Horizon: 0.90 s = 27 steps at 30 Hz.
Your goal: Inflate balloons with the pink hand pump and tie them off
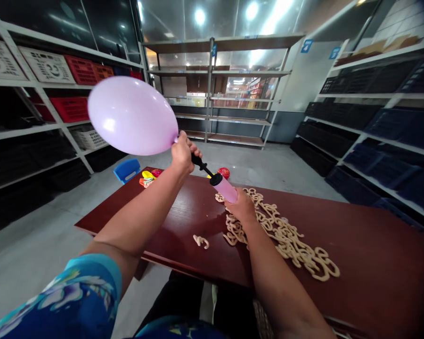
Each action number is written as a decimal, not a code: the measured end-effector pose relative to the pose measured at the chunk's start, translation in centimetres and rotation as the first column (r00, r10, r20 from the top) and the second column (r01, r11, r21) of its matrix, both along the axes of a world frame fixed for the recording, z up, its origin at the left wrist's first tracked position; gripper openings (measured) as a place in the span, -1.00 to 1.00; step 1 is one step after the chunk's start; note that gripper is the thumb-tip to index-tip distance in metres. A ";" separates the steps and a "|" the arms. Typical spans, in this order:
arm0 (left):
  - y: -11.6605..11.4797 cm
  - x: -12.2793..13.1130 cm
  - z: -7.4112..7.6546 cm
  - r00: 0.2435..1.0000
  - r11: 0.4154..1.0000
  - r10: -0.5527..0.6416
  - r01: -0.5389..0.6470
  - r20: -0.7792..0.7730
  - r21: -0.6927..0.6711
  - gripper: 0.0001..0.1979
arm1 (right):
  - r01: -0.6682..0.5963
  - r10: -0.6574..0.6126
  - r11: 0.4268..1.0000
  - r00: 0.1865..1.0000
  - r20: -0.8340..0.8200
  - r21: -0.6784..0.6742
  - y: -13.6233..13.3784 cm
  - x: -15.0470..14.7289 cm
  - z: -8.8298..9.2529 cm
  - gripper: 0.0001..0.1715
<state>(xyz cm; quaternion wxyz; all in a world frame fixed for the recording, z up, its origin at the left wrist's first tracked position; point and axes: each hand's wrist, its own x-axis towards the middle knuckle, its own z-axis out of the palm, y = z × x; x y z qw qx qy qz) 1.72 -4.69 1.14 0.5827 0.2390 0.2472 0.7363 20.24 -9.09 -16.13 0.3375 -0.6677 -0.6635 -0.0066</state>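
Observation:
A blown-up lilac balloon hangs in the air over the left end of the dark red table. My left hand is closed round the balloon's neck where it sits on the black nozzle of a pink hand pump. My right hand grips the pump's pink barrel from behind, just above the table. The pump slants up to the left from one hand to the other.
A long heap of cream plastic chain links lies on the table by my right hand, with one loose link apart. Flat coloured balloons lie at the far end beside a blue chair. Shelving with crates lines both sides.

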 end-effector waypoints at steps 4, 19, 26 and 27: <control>0.1 -0.3 0.3 0.999 1.000 0.015 -0.015 -0.029 0.023 -0.55 | -0.005 0.004 1.000 1.000 0.017 0.026 0.1 0.3 -0.4 -0.53; -0.3 3.1 -4.0 0.999 0.999 0.004 -0.005 -0.040 -0.035 -0.56 | -0.111 0.098 0.984 0.991 0.095 0.141 -1.4 -0.6 2.2 -0.15; -1.4 3.9 -7.3 0.997 0.993 -0.075 0.078 0.033 -0.093 -0.55 | -0.401 0.324 0.884 0.896 0.302 0.242 -3.1 -1.6 3.6 -0.31; -1.7 4.1 -8.0 0.994 0.990 -0.100 0.103 0.035 -0.094 -0.56 | -0.411 0.333 0.883 0.889 0.314 0.227 -3.3 -1.7 3.6 -0.34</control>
